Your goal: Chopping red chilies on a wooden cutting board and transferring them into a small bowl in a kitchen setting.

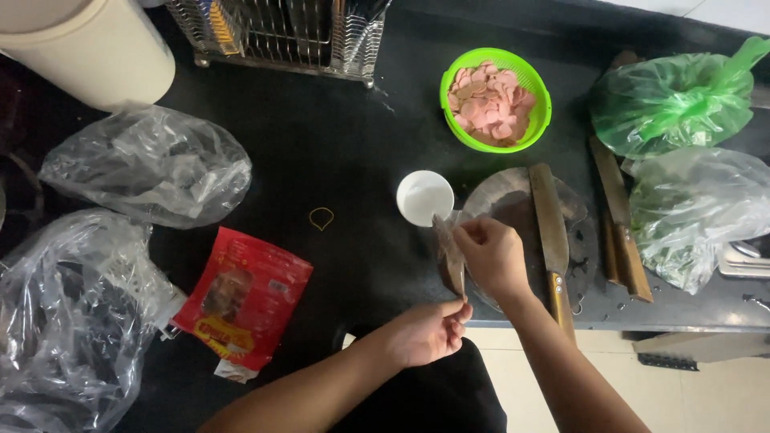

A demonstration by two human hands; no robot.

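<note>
My two hands hold a long dark brown sausage in a clear wrapper point(450, 258) over the front edge of the black counter point(337, 152). My right hand point(491, 258) pinches its upper end. My left hand point(429, 330) grips its lower end near the counter's edge. Just above the sausage stands a small white cup point(424, 197). To the right lies a round wooden cutting board point(513, 204) with a cleaver point(550, 234) on it.
A green colander point(536, 120) holds pink sausage slices. A red packet point(245, 297) and a rubber band point(321, 217) lie to the left. Clear plastic bags point(148, 164) sit left, green and clear bags point(682, 100) right. A dish rack point(281, 32) stands behind.
</note>
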